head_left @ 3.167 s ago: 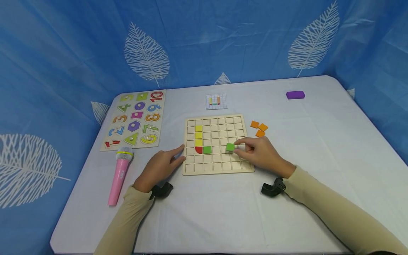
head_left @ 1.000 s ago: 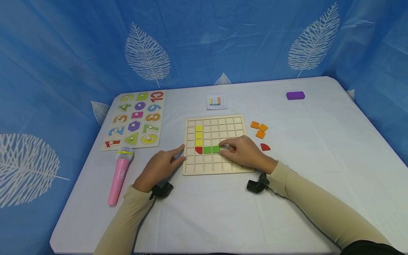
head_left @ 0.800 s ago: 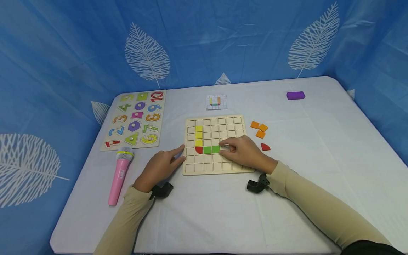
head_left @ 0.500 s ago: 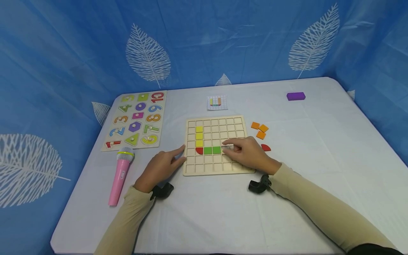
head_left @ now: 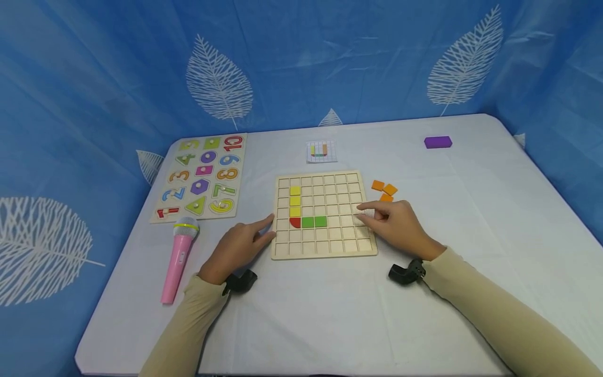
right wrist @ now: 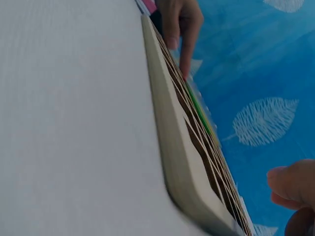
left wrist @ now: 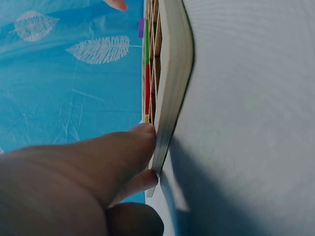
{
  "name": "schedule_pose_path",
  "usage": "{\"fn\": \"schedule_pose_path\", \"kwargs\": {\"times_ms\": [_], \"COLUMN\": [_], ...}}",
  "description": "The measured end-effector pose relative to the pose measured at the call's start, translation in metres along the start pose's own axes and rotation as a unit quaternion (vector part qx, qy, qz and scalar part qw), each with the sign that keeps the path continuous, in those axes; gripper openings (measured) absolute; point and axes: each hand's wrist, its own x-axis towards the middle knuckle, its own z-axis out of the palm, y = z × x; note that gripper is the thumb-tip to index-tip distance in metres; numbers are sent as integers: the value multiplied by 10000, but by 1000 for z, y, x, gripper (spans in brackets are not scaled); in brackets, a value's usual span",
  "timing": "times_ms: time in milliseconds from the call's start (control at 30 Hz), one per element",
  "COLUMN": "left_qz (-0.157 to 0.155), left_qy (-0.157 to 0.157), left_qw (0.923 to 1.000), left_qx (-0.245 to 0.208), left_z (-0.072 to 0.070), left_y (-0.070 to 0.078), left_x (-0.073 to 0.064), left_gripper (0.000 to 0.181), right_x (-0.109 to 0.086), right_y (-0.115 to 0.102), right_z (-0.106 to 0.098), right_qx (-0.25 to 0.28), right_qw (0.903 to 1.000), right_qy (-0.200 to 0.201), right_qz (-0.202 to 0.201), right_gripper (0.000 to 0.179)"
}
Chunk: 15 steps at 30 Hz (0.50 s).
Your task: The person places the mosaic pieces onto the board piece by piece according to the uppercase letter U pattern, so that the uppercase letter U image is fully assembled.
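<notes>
A wooden grid board point(head_left: 325, 251) lies mid-table. In its cells sit yellow square tiles point(head_left: 294, 201) in a column, a red quarter-round tile point(head_left: 294, 223) below them, and two green square tiles point(head_left: 313, 222) in line to its right. My left hand point(head_left: 237, 248) rests at the board's left edge, thumb point(left wrist: 142, 135) and index fingertip touching it. Over the right edge hovers my right hand point(head_left: 395, 225), thumb and index finger apart with nothing between them. Beyond that hand lie three orange square tiles point(head_left: 378, 185), one partly covered. The loose red quarter-round seen earlier is hidden now.
A small pattern card point(head_left: 322, 151) lies behind the board. To the left are a number-and-shape puzzle point(head_left: 188, 180) and a pink toy microphone point(head_left: 176, 262). A purple block point(head_left: 438, 142) sits at the back right of the white-covered table point(head_left: 325, 314).
My right hand set a second green tile beside the first, let go of it and drew away to the right, over the loose red tile. My left hand has stayed put.
</notes>
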Motion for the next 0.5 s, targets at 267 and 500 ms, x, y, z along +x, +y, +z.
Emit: {"fn": "schedule_pose_path", "kwargs": {"times_ms": [267,500], "left_qz": [-49,-65], "left_qy": [-27,-19], "left_qw": [10000,10000], "left_qx": [-8,4], "left_z": [0,1], "left_y": [1,0], "left_x": [0,1], "left_gripper": [58,58], "right_x": [-14,-30], "right_y": [16,21], "right_z": [-25,-44], "right_qx": [-199,-369], "right_qw": [9976,9937], "right_qy": [304,270], "right_qz": [584,1027], "right_gripper": [15,16]}}
